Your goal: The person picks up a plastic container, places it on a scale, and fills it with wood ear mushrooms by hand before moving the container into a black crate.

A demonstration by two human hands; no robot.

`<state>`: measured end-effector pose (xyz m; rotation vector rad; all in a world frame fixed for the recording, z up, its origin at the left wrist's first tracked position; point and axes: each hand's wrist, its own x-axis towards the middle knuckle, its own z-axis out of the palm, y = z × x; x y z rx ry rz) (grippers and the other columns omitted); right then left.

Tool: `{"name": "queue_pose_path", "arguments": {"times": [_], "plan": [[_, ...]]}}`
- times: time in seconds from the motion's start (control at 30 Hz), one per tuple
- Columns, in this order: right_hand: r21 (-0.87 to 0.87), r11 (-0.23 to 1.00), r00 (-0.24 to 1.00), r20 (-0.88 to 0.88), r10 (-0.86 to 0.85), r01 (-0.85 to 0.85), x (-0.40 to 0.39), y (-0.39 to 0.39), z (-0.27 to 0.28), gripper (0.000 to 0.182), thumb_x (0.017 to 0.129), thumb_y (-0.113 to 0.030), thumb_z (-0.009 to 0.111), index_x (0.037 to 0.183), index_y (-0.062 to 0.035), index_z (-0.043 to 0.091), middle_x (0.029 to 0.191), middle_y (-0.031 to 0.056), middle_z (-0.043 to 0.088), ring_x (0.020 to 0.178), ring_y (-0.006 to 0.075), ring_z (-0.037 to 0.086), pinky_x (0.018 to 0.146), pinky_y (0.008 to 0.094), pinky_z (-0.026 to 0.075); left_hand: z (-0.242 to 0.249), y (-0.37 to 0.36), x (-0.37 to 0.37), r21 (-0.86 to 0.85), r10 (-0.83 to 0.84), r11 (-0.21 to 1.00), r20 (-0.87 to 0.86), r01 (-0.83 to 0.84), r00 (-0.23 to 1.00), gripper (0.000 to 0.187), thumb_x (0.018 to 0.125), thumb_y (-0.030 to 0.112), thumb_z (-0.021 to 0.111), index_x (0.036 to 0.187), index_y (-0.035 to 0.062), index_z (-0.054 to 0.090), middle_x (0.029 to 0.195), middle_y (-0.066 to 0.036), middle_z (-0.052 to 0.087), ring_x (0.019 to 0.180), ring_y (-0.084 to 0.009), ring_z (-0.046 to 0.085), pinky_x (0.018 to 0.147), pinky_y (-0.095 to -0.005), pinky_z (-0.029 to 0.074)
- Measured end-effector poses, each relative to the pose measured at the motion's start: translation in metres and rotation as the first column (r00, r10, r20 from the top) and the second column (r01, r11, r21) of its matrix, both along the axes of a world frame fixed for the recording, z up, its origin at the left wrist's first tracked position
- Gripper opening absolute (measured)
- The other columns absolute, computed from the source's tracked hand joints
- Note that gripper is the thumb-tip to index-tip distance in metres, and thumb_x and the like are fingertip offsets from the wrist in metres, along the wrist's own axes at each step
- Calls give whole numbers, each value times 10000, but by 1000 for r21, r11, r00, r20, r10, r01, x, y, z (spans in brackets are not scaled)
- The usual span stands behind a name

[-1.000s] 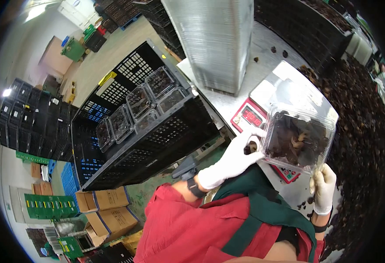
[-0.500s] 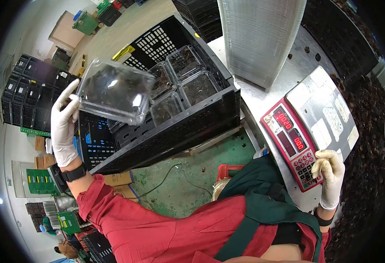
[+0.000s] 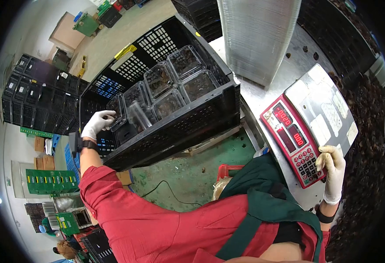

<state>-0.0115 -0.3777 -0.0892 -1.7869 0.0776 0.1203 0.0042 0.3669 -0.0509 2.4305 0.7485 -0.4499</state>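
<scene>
My left hand (image 3: 98,124), in a white glove, reaches into the black crate (image 3: 175,119) with its fingers closed at the edge of a clear plastic container (image 3: 117,109). Several more clear containers, such as this lidded box (image 3: 186,61), lie side by side in the crate with dark pieces inside. My right hand (image 3: 334,173), also gloved, is held with curled fingers beside the keypad of the red digital scale (image 3: 298,147). Nothing shows in those fingers. On the scale, the metal plate (image 3: 326,103) bears patches of stuck-on paper.
A tall stack of clear plastic containers (image 3: 258,41) stands on the metal table (image 3: 251,94) beyond the crate. Dark loose pieces (image 3: 367,140) fill the right side. Stacked black crates (image 3: 39,96) stand at the left, and a cable (image 3: 170,186) runs over the green floor.
My left hand has lowered the clear container from above the crate down into its left part. My right hand stays beside the scale. The reading has gone from -0.020 to 0.020.
</scene>
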Motion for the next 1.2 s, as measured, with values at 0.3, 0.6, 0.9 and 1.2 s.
{"name": "queue_pose_path", "arguments": {"times": [0.3, 0.6, 0.9, 1.2], "plan": [[14, 994, 990, -100, -102, 104, -24, -30, -16, 226, 1018, -204, 573, 1092, -3, 646, 747, 5, 622, 630, 56, 524, 592, 192, 398, -66, -59, 64, 238, -466, 820, -251, 521, 848, 291, 838, 57, 630, 1112, 64, 729, 994, -133, 749, 948, -267, 702, 857, -333, 542], [33, 993, 989, -103, -110, 114, -35, -40, -22, 208, 1018, -156, 538, 1084, 11, 644, 746, 18, 621, 646, 81, 544, 618, 216, 426, -61, -41, 66, 15, -116, 991, -369, 130, 922, 237, 786, -55, 633, 949, 56, 765, 794, -35, 736, 637, -163, 672, 594, -290, 564], [9, 994, 987, -114, -110, 111, -34, -37, -21, 201, 1017, -136, 522, 1089, 12, 638, 752, 21, 627, 655, 76, 549, 623, 218, 433, -67, -34, 69, 129, -33, 990, -194, 59, 980, 232, 793, 36, 678, 1011, 60, 753, 892, -90, 734, 754, -170, 692, 602, -340, 572], [-16, 994, 985, -136, -107, 105, -32, -37, -19, 201, 1017, -129, 515, 1089, 15, 635, 745, 25, 626, 649, 77, 546, 616, 217, 428, -101, 52, 32, -273, -819, 258, -570, 927, 60, 168, 775, 162, 740, 900, 53, 715, 803, -130, 717, 743, -310, 690, 630, -395, 517]]}}
